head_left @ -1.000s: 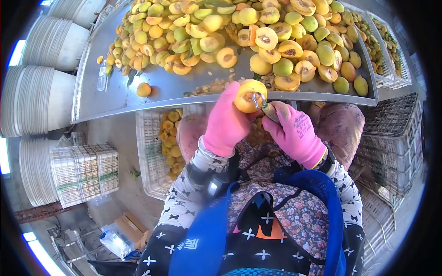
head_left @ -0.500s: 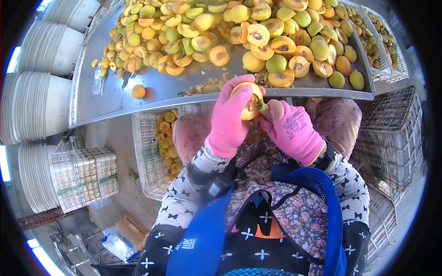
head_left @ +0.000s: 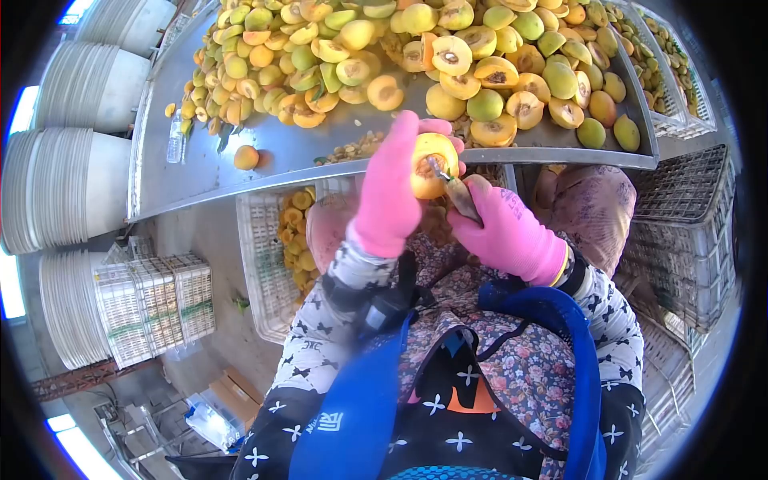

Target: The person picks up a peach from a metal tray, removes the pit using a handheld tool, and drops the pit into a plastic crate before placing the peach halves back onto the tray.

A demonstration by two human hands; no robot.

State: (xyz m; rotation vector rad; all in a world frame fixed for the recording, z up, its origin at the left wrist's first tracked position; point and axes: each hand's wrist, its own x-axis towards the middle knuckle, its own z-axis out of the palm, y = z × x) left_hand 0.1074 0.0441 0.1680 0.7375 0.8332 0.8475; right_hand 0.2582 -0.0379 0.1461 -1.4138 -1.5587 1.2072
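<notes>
My left hand (head_left: pixel 386 196), in a pink glove, is wrapped round a yellow peach half (head_left: pixel 437 144) just in front of the table's near edge. Its cut face, with a brownish hollow in the middle, is turned toward me. In my right hand (head_left: pixel 516 236), also pink-gloved, is a pitting tool (head_left: pixel 462 197) with a tan handle. The tool's short metal tip reaches into the hollow of the peach half. A floral apron (head_left: pixel 520 360) covers my lap below both hands.
A metal table (head_left: pixel 312 152) bears a big heap of halved peaches (head_left: pixel 352 72), with loose pits (head_left: pixel 352 150) near its front edge. A lone peach (head_left: pixel 246 158) and a plastic bottle (head_left: pixel 174 138) lie at left. Crates stand on both sides, one white crate (head_left: pixel 264 272) holding peach halves.
The peach half has turned in my left hand so its cut face shows more fully. The tool's tip has moved from the fruit's edge into the hollow.
</notes>
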